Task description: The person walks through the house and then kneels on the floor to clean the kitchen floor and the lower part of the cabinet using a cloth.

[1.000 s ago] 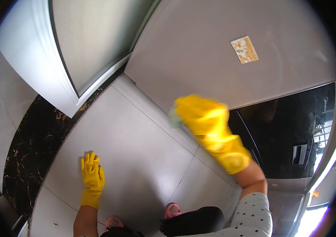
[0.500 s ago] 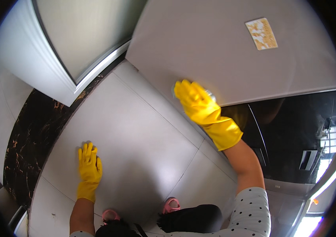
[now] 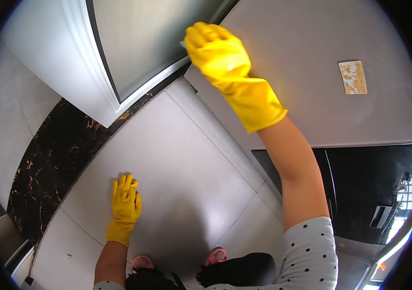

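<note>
apparently, pale cloth [image 3: 182,44] (mostly hidden) shows beside r. hand's [image 3: 223,55] fingers [image 3: 197,37].

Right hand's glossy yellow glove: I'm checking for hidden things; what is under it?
A pale sliver shows past the left edge of the right hand's glossy yellow glove. The rest is covered, so I cannot tell what it is.

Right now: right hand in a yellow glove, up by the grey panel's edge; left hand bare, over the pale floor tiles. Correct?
One error: the left hand isn't bare. The head view shows it in a yellow glove as well, over the pale floor tiles. The right hand is gloved in yellow, up by the grey panel's edge.
</note>
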Motion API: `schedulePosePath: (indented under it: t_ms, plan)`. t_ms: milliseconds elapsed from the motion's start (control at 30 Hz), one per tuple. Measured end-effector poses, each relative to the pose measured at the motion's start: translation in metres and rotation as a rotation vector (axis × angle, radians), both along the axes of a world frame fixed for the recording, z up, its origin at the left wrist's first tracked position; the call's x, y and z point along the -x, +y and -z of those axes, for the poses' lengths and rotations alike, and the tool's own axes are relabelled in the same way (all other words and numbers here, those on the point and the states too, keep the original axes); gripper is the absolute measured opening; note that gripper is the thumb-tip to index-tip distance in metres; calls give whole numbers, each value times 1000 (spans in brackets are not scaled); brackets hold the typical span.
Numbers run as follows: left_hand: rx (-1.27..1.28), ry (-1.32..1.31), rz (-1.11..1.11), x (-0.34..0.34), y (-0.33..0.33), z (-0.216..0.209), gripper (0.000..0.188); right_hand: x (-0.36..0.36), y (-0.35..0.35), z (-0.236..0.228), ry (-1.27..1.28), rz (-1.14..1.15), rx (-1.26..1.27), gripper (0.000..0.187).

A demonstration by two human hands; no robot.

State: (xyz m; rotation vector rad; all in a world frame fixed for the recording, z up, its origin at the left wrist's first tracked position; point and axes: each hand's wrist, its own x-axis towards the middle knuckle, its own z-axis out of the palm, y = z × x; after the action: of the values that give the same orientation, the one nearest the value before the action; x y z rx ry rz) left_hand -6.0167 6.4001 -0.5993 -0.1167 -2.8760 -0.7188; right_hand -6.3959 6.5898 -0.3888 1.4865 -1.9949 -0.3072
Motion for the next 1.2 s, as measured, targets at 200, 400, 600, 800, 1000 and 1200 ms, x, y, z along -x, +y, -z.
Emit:
schedulePosePath:
  t_ms: [200, 400, 600, 800, 1000, 1200]
  plan:
    - [-70, -4, -43, -1, 1, 5, 33, -3, 39, 143, 157, 187, -352, 45]
    - [-38, -6, -22, -2, 2, 9, 37, -116, 187, 195, -232, 342, -786, 40]
    - [4, -14, 36, -10, 3, 22, 41, -219, 219, 127, -1196, 958, -525, 37]
    - [111, 61, 62, -9, 9, 12, 39, -335, 233, 96, -2274, 1272, 1231, 44]
    - [147, 91, 69, -12, 6, 25, 36, -412, 218, 101, -2560, 735, 2116, 43]
    - [-388, -7, 260, -40, 20, 9, 25, -448, 212, 79, -2598, 1042, 2650, 35]
